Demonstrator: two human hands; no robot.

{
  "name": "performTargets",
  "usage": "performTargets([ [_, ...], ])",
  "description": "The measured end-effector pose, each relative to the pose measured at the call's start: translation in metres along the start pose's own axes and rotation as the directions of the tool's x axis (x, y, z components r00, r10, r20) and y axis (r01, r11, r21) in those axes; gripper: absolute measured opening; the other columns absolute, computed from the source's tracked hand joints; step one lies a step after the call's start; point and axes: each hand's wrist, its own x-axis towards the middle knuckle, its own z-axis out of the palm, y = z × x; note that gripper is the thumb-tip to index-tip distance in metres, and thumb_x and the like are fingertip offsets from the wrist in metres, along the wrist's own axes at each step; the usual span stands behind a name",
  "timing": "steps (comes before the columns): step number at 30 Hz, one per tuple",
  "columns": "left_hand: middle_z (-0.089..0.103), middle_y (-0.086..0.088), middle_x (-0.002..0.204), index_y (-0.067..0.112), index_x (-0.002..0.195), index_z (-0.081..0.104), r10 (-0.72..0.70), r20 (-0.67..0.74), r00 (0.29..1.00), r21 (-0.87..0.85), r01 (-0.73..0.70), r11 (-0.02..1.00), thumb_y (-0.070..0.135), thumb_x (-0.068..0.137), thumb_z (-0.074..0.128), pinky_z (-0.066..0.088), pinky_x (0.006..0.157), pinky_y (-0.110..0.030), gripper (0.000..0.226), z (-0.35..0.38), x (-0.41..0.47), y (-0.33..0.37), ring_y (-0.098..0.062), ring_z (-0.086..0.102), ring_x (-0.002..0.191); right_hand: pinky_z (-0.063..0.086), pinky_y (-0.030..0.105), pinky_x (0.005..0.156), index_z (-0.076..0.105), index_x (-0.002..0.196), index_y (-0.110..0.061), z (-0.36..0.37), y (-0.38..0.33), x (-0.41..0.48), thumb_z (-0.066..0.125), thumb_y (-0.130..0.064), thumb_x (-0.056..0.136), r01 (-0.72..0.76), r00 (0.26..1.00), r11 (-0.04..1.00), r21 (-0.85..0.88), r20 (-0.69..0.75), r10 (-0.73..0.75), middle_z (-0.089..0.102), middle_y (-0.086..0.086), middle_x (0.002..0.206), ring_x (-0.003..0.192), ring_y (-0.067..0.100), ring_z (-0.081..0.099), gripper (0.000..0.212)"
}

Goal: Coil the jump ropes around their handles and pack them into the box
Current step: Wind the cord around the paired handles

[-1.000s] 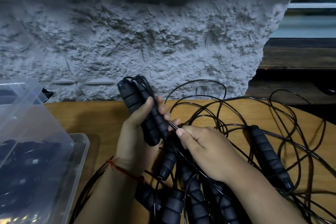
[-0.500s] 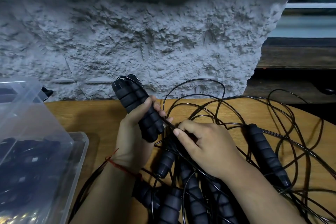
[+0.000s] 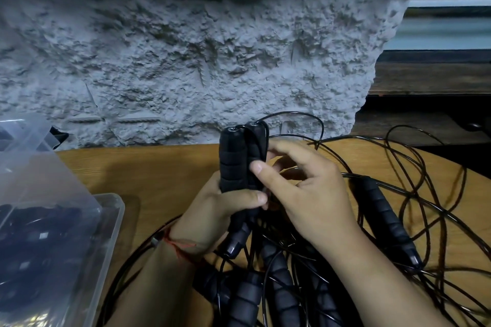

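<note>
the left hand (image 3: 220,210) grips the paired handles (image 3: 236,159) upright, right of the box (image 3: 115,210). the right hand (image 3: 305,194) pinches them higher up, thumb in front, fingers curled behind. best to keep the pair squeezed together and lay each cord (image 3: 292,112) turn tight, clear of the pile (image 3: 276,276).

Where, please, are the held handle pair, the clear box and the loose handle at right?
handle pair (image 3: 233,162), head view, left handle's ribbed foam.
clear box (image 3: 120,208), head view, rim corner.
loose handle (image 3: 388,220), head view, mid-grip.
</note>
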Motion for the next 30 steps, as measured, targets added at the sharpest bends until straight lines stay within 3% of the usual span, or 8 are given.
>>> performTargets([
  [4, 0.062, -0.017, 0.080, -0.005, 0.111, 0.066, 0.021, 0.038, 0.999, 0.012, -0.022, 1.000, 0.003, 0.077, 0.068, 0.051, 0.083, -0.039, 0.036, -0.001, 0.001, 0.000, -0.028, 0.062, 0.081, 0.058, 0.042, 0.055, 0.078, 0.107, -0.013, 0.001, -0.001, -0.001, 0.076, -0.019, 0.096, -0.020, 1.000, 0.991, 0.132, 0.008, 0.019, 0.068, 0.000, 0.093, 0.054, 0.030, 0.070, 0.012],
  [12, 0.061, -0.023, 0.090, -0.005, 0.115, 0.065, -0.001, 0.133, 0.991, -0.089, 0.013, 0.996, 0.006, 0.081, 0.067, 0.054, 0.089, -0.054, 0.036, -0.003, 0.001, -0.001, -0.036, 0.061, 0.085, 0.049, 0.049, 0.038, 0.076, 0.096, -0.001, -0.005, -0.003, -0.001, 0.063, -0.010, 0.105, -0.066, 0.997, 0.965, 0.254, 0.067, 0.050, 0.055, 0.016, 0.069, 0.044, 0.032, 0.060, 0.018],
  [16, 0.062, -0.026, 0.091, -0.003, 0.109, 0.067, -0.008, 0.125, 0.992, -0.073, 0.017, 0.997, 0.009, 0.080, 0.068, 0.054, 0.086, -0.054, 0.031, -0.002, 0.000, 0.000, -0.039, 0.062, 0.084, 0.049, 0.052, 0.038, 0.076, 0.104, 0.004, -0.006, 0.001, 0.001, 0.065, -0.007, 0.103, -0.136, 0.986, 0.922, 0.362, 0.136, 0.091, 0.055, 0.021, 0.076, 0.045, 0.036, 0.057, 0.015],
  [19, 0.061, -0.030, 0.096, -0.003, 0.108, 0.064, 0.000, 0.067, 0.998, -0.154, 0.010, 0.988, 0.013, 0.081, 0.070, 0.055, 0.086, -0.049, 0.032, 0.000, 0.001, -0.001, -0.040, 0.064, 0.089, 0.052, 0.038, 0.051, 0.074, 0.120, -0.006, 0.000, 0.006, 0.001, 0.065, -0.015, 0.102, -0.238, 0.967, 0.900, 0.366, 0.173, 0.186, 0.063, 0.006, 0.078, 0.057, 0.021, 0.057, 0.022],
  [21, 0.061, -0.032, 0.103, -0.007, 0.112, 0.061, 0.041, 0.051, 0.998, -0.214, -0.029, 0.976, 0.013, 0.084, 0.067, 0.056, 0.087, -0.043, 0.034, 0.001, 0.001, 0.000, -0.042, 0.065, 0.095, 0.056, 0.026, 0.070, 0.071, 0.128, -0.018, 0.001, 0.011, 0.000, 0.058, -0.031, 0.106, -0.296, 0.946, 0.916, 0.271, 0.215, 0.243, 0.069, 0.004, 0.086, 0.076, 0.012, 0.061, 0.029],
  [24, 0.066, -0.026, 0.104, 0.002, 0.108, 0.066, 0.088, -0.010, 0.996, -0.313, -0.087, 0.946, 0.010, 0.088, 0.063, 0.058, 0.083, -0.044, 0.022, 0.005, 0.000, 0.005, -0.039, 0.069, 0.096, 0.056, 0.028, 0.096, 0.068, 0.133, -0.032, -0.002, 0.013, -0.003, 0.048, -0.045, 0.110, -0.312, 0.923, 0.936, 0.164, 0.288, 0.257, 0.075, -0.004, 0.117, 0.109, 0.006, 0.070, 0.033],
  [27, 0.075, -0.016, 0.102, 0.014, 0.092, 0.077, 0.125, -0.199, 0.972, -0.374, -0.194, 0.907, 0.013, 0.087, 0.066, 0.062, 0.087, -0.041, 0.013, -0.005, 0.005, 0.009, -0.033, 0.076, 0.102, 0.053, 0.031, 0.073, 0.064, 0.126, -0.041, -0.002, 0.010, -0.005, 0.046, -0.052, 0.108, -0.222, 0.923, 0.972, -0.082, 0.305, 0.237, 0.074, -0.011, 0.091, 0.070, 0.008, 0.068, 0.028],
  [30, 0.071, -0.002, 0.083, 0.022, 0.077, 0.078, 0.095, -0.340, 0.936, -0.325, -0.211, 0.922, 0.020, 0.091, 0.066, 0.053, 0.097, -0.042, 0.018, -0.018, 0.012, 0.008, -0.022, 0.076, 0.093, 0.044, 0.034, 0.063, 0.063, 0.109, -0.040, -0.001, 0.013, -0.007, 0.052, -0.055, 0.105, 0.042, 0.968, 0.890, -0.455, 0.240, 0.077, 0.063, -0.015, 0.072, 0.063, 0.005, 0.057, 0.019],
])
